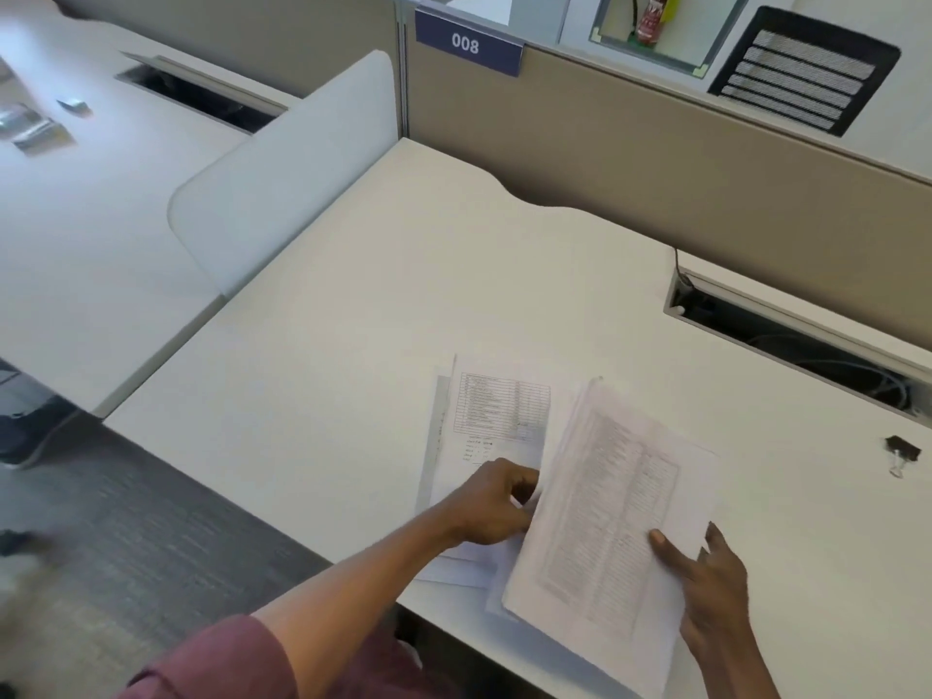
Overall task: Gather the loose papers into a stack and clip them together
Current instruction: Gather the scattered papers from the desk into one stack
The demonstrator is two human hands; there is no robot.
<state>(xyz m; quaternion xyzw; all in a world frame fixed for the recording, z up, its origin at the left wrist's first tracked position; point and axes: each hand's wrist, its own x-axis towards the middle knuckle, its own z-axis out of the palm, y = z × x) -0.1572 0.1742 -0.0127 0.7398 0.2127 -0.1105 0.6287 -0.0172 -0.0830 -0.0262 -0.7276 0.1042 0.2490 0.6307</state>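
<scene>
A blurred sheaf of printed papers (605, 507) lies tilted over the near edge of the white desk (353, 315). My right hand (706, 582) holds its right edge, thumb on top of the page and fingers behind it. Beneath and to the left lie several flat sheets (494, 421), the top one printed with a table. My left hand (497, 502) rests on those sheets with its fingers curled at the left edge of the tilted sheaf. A black binder clip (903, 454) lies on the desk far to the right, apart from both hands.
A cable slot (797, 340) opens in the desk at the back right. A beige partition (655, 158) labelled 008 closes off the far side, and a white divider (282, 179) stands at the left. Grey carpet (126, 522) lies below the desk edge.
</scene>
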